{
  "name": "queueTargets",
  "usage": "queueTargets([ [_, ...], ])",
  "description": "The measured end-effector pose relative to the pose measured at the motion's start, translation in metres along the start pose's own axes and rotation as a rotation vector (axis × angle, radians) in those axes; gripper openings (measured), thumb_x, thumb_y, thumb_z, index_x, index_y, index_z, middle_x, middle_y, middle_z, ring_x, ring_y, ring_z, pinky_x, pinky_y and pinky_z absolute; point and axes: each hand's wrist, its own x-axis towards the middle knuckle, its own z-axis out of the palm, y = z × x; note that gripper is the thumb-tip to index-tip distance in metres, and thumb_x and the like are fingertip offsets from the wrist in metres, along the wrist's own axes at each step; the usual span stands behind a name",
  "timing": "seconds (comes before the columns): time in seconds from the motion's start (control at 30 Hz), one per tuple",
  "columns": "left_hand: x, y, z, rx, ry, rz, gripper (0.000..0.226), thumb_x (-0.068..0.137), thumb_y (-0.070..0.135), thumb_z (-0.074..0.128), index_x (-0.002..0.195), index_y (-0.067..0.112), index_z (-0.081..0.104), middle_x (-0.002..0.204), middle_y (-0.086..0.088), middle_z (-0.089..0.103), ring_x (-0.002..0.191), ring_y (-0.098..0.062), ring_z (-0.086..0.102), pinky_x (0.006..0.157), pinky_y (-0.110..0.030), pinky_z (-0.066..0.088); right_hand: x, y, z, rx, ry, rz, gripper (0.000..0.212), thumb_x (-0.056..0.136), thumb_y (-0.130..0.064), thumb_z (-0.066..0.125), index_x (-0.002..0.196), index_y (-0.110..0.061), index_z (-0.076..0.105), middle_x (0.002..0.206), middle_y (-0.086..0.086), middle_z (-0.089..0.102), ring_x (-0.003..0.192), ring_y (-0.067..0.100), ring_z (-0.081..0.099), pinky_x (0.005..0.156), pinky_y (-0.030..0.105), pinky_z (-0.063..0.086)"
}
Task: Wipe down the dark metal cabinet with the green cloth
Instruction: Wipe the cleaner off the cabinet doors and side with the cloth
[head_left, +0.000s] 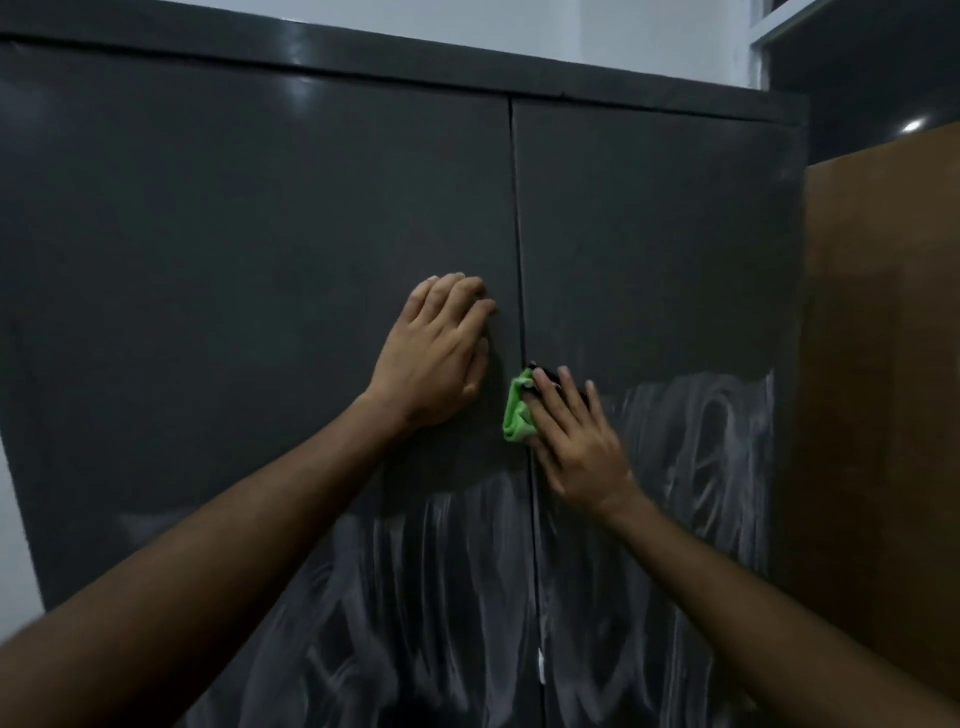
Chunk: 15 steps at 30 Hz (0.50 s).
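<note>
the green cloth (517, 413) is bunched up small and sits against the dark metal cabinet (260, 208), right on the thin line where the two doors meet, about halfway up the part we can see. the right hand (576, 441) lies flat on top of the cloth with its fingers straight and close together, pushing the cloth onto the right door (649, 234). only the left side of the cloth peeks out from under the fingers. just above the fingertips there is a small dark handle (545, 373) on the door, and the cloth touches it. the left hand (436, 353) rests on the left door (208, 260), just beside the line between the doors and a bit higher than the right hand. its fingers bend a little at the tips and it holds nothing, it just leans on the door. both bare arms reach up from the bottom of the view. the top half of the cabinet looks dark and smooth. the lower half has pale, streaky marks (701, 441) all over it, on both doors. to the right of the cabinet stands a brown board (883, 338), very near the cabinet's side. behind the cabinet is a pale wall (467, 21), and a white window frame (763, 47) shows in the top right corner.
</note>
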Motion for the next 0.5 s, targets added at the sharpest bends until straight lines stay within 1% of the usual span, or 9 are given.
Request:
queueTargets([
  [0.07,0.008,0.002,0.002,-0.015,0.016,0.025,0.044,0.103,0.028,0.048,0.142,0.010,0.057,0.152,-0.015,0.050,0.148,-0.034,0.039,0.125,-0.048,0.024,0.041,-0.001,-0.011,0.058,0.034,0.087,0.055,0.104,-0.029,0.043,0.156,-0.011,0.036,0.166,0.010,0.023,0.155,0.036,0.015,0.120,0.062,0.022],
  [0.13,0.019,0.003,0.003,-0.033,0.010,0.048,0.049,0.104,0.030,0.041,0.147,0.011,0.053,0.156,-0.013,0.048,0.152,-0.032,0.034,0.127,-0.047,0.022,0.079,-0.004,-0.017,0.135,0.065,0.181,0.057,0.102,-0.026,0.044,0.156,-0.010,0.035,0.168,0.009,0.020,0.156,0.035,0.009,0.124,0.059,0.015],
  [0.2,0.029,0.006,0.005,-0.039,-0.020,0.057,0.056,0.103,0.033,0.033,0.152,0.011,0.049,0.161,-0.012,0.043,0.155,-0.031,0.028,0.128,-0.048,0.018,0.083,-0.005,-0.015,0.171,0.070,0.184,0.055,0.100,-0.022,0.049,0.152,-0.007,0.041,0.167,0.010,0.020,0.156,0.035,0.008,0.124,0.057,0.013],
  [0.3,0.032,0.010,0.014,0.006,-0.071,0.060,0.060,0.104,0.035,0.030,0.158,0.013,0.040,0.168,-0.010,0.032,0.159,-0.031,0.017,0.130,-0.049,0.010,0.025,0.000,0.000,0.084,0.030,-0.045,0.047,0.100,-0.025,0.053,0.143,-0.007,0.054,0.164,0.013,0.028,0.154,0.038,0.017,0.122,0.058,0.021],
  [0.37,0.030,0.011,0.020,0.048,-0.070,0.068,0.061,0.104,0.035,0.033,0.160,0.014,0.036,0.170,-0.009,0.026,0.160,-0.030,0.012,0.130,-0.050,0.008,-0.025,0.015,0.005,0.015,-0.046,-0.200,0.046,0.099,-0.026,0.057,0.142,-0.009,0.057,0.162,0.013,0.034,0.151,0.039,0.025,0.118,0.059,0.030],
  [0.4,0.029,0.011,0.022,0.061,-0.054,0.069,0.061,0.104,0.035,0.034,0.160,0.014,0.036,0.170,-0.009,0.026,0.160,-0.031,0.013,0.130,-0.051,0.009,-0.038,0.029,0.003,-0.011,-0.079,-0.233,0.047,0.098,-0.025,0.060,0.142,-0.010,0.057,0.161,0.014,0.035,0.150,0.040,0.028,0.116,0.060,0.033],
  [0.43,0.029,0.011,0.024,0.070,-0.039,0.069,0.060,0.104,0.036,0.035,0.160,0.014,0.036,0.170,-0.009,0.027,0.160,-0.031,0.013,0.130,-0.051,0.009,-0.040,0.046,0.000,-0.029,-0.087,-0.211,0.051,0.095,-0.023,0.064,0.143,-0.009,0.055,0.160,0.015,0.035,0.149,0.041,0.029,0.114,0.061,0.035],
  [0.47,0.029,0.011,0.025,0.076,-0.031,0.068,0.060,0.105,0.037,0.036,0.160,0.013,0.037,0.170,-0.009,0.028,0.160,-0.031,0.014,0.130,-0.051,0.009,-0.035,0.062,-0.003,-0.026,-0.082,-0.118,0.054,0.095,-0.020,0.064,0.146,-0.006,0.051,0.161,0.017,0.032,0.149,0.042,0.027,0.114,0.062,0.035],
  [0.5,0.029,0.012,0.026,0.085,-0.028,0.063,0.060,0.106,0.039,0.036,0.160,0.014,0.037,0.170,-0.009,0.028,0.160,-0.030,0.014,0.130,-0.051,0.009,-0.022,0.074,-0.008,0.003,-0.061,0.035,0.056,0.097,-0.020,0.058,0.149,-0.003,0.045,0.162,0.019,0.028,0.151,0.042,0.023,0.115,0.063,0.031],
])
